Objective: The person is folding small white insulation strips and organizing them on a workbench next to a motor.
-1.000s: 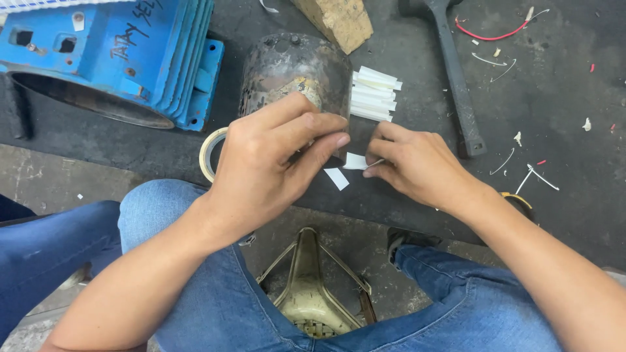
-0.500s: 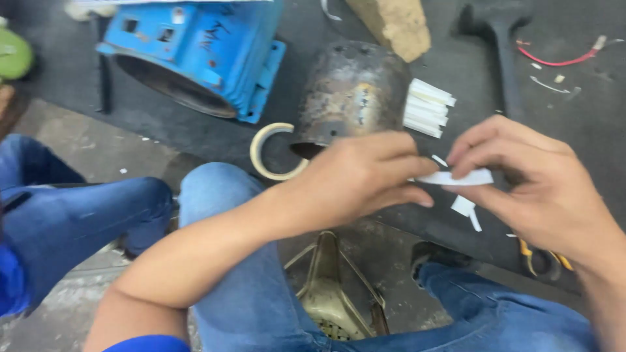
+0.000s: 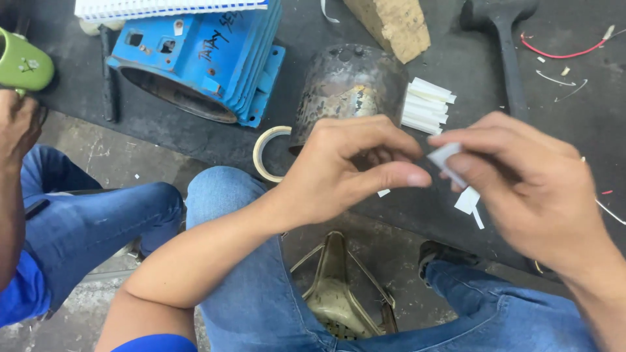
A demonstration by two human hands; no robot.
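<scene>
My right hand (image 3: 531, 186) pinches a small white paper strip (image 3: 445, 156) between thumb and fingers, raised above the dark mat (image 3: 195, 140). Just left of it my left hand (image 3: 345, 173) hovers with thumb and fingers curled close together; nothing shows in them. More cut white strips (image 3: 468, 201) lie on the mat under my right hand. A stack of folded white strips (image 3: 425, 106) rests beside a rusty metal cylinder (image 3: 349, 88).
A blue motor housing (image 3: 202, 62) lies at the back left under a spiral notebook (image 3: 163, 8). A tape roll (image 3: 264, 153), a wooden block (image 3: 391, 23), a black mallet (image 3: 505, 39) and wire scraps (image 3: 561, 52) are on the mat. Another person's arm (image 3: 13, 169) and green object (image 3: 23, 65) are at left.
The view has swung right and closer. Both my hands have risen off the mat, and the right hand has lifted a white strip up toward the left hand.
</scene>
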